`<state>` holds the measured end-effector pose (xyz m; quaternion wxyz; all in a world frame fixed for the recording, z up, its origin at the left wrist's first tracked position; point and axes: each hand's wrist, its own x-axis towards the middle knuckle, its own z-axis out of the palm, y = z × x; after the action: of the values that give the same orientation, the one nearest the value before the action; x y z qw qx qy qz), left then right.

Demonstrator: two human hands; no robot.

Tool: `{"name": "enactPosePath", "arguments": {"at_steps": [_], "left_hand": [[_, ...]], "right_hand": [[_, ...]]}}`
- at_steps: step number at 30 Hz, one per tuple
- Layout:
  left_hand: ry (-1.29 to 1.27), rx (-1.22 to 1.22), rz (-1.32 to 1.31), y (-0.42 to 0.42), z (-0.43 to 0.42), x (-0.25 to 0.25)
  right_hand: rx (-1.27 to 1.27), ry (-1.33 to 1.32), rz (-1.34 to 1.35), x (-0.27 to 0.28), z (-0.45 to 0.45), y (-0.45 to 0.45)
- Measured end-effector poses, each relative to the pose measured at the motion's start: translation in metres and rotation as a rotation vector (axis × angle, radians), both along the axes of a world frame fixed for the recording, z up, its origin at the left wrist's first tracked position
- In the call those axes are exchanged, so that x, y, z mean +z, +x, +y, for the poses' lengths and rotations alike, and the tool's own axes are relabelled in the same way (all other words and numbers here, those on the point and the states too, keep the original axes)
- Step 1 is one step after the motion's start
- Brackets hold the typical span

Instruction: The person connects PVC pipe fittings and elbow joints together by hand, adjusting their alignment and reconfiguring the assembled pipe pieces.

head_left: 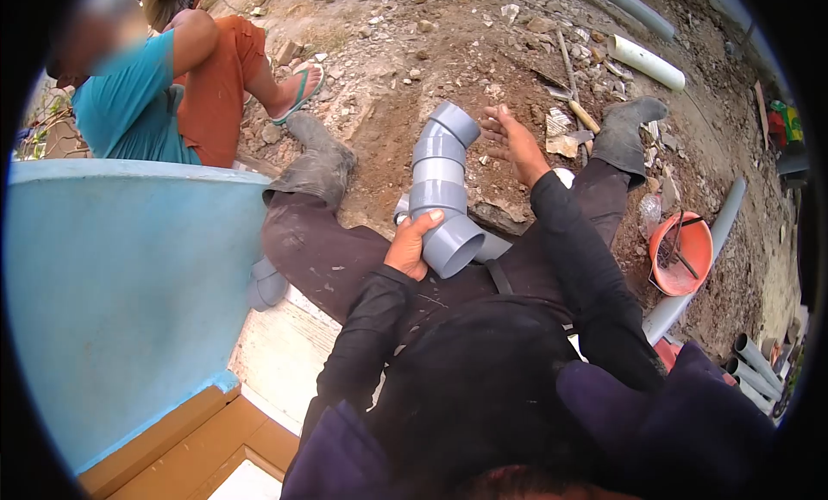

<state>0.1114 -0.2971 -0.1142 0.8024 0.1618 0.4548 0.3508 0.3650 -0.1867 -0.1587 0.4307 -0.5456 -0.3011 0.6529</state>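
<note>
I see the left hand (409, 247) with its grip tight around a bent gray pipe (438, 169); the right hand (519, 146) is just beside, its grip apart

Rough brown dirt ground (379, 133) here, littered with pale, jagged stones (289, 51)! Up top, a long, round grey pipe (630, 8) runs across it; just below, a shorter white tubular pipe (647, 62) lies slantwise. There's a slim tool with a yellowish wooden handle (584, 117) down in the rubble, and over right, a round orange-red bucket (679, 258) sits alongside another long grey pipe (730, 211).
</note>
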Motion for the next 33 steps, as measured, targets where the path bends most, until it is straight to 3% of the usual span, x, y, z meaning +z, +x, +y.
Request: {"name": "enactPosePath", "arguments": {"at_steps": [8,13,16,18,20,26,30,33], "left_hand": [[-0.059,0.009,0.009,0.002,-0.003,-0.001],[0.103,-0.057,0.048,0.002,-0.008,-0.002],[0.136,-0.116,0.053,0.0,-0.011,-0.001],[0.175,-0.133,0.048,0.001,-0.013,0.0],[0.237,-0.091,0.097,0.0,-0.016,-0.005],[-0.075,0.158,-0.082,-0.009,-0.007,-0.011],[-0.008,0.397,0.11,-0.01,-0.007,-0.027],[0.004,0.354,0.097,-0.008,-0.009,-0.027]], "right_hand": [[0.037,0.029,-0.064,-0.02,-0.02,0.004],[-0.083,0.337,-0.143,0.001,-0.016,-0.002],[0.133,0.37,-0.215,0.002,0.0,0.018],[0.233,0.269,-0.061,0.021,0.003,0.02],[0.323,0.212,-0.016,0.021,0.007,0.027],[0.247,0.044,0.187,0.016,-0.008,0.031],[0.173,0.049,0.203,0.014,-0.017,0.031],[0.16,0.085,0.149,0.022,-0.025,0.031]]}}
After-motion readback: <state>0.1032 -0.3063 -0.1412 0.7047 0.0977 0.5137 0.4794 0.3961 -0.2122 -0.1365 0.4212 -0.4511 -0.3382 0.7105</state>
